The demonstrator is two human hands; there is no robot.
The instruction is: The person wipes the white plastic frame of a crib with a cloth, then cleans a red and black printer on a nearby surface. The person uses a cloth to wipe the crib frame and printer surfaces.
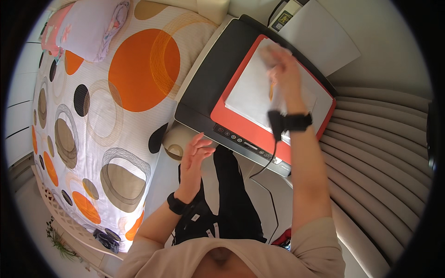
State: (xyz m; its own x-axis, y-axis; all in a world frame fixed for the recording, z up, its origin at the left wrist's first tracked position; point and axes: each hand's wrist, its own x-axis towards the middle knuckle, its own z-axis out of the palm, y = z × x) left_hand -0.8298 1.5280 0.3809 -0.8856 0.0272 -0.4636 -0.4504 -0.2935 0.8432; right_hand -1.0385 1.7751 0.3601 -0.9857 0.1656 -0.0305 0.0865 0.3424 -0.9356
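Observation:
My right hand [285, 69] is blurred over a stack of white paper [248, 88]. The paper lies on the red panel [222, 110] on top of a black printer [205, 83]. A blurred greyish thing [268, 55] shows at my right fingers; whether they grip it cannot be told. Below the same hand, a small orange-yellow streak [271, 91] shows against the white sheets. My left hand [194, 156] hovers in front of the printer's near edge with its fingers slightly apart and nothing in them. Each wrist wears a black band, and a cable hangs from the right one.
A bed with a circle-patterned sheet [139, 69] stands at the left, with folded bedding [87, 31] on it. A ribbed beige padded surface [375, 139] borders the right side. Behind the printer is a loose white sheet [320, 38]. The black cable [269, 189] hangs down past the printer's front.

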